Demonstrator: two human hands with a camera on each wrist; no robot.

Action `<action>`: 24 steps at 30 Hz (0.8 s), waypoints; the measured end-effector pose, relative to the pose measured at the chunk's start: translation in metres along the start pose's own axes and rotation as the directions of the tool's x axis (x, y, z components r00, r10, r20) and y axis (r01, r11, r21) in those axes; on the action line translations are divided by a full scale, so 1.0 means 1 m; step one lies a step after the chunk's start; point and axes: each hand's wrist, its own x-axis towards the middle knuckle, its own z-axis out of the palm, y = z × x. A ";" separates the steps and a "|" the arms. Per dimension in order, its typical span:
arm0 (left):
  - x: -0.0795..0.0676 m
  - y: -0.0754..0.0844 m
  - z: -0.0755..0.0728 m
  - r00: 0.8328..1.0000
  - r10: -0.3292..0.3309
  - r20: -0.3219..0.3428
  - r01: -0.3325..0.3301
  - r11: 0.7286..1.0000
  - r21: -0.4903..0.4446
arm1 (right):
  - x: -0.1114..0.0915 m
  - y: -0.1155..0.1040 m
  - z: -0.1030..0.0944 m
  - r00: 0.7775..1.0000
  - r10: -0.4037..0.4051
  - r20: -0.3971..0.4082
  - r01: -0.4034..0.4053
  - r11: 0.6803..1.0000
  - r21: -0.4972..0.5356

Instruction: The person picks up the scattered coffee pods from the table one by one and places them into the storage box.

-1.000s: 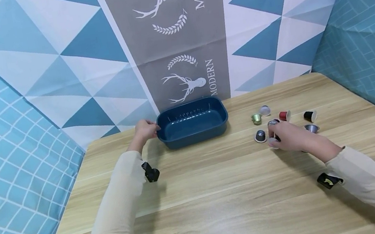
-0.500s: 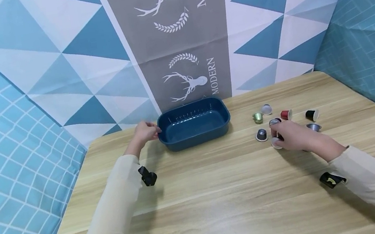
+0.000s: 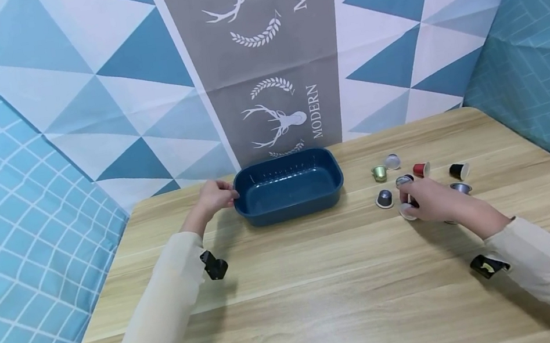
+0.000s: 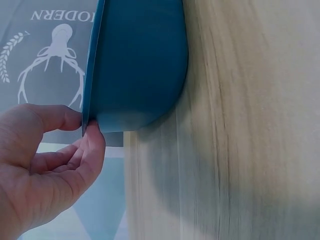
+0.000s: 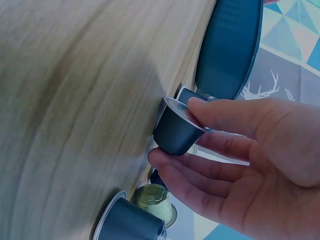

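I hold the dark capsule point(image 5: 175, 131) in my right hand point(image 5: 267, 172), thumb over the lid side and fingers clamped against its base, low over the tabletop point(image 3: 298, 297), though I can't tell whether it touches the wood; I judge it light, smooth enough to slip and easy to dent, so rim-to-base pressure should stay gentle. Near it are the green capsule point(image 3: 379, 174) and the red capsule point(image 3: 421, 169). Farther left, my left hand point(image 4: 55, 165) pinches the rim of the stiff-looking blue tray point(image 3: 293, 211), a sound place to steady it.
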 end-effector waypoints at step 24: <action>-0.035 -0.008 0.012 0.999 0.048 0.001 -0.048 0.999 0.015 | -0.007 -0.003 -0.002 1.000 -0.003 0.013 0.003 1.000 0.008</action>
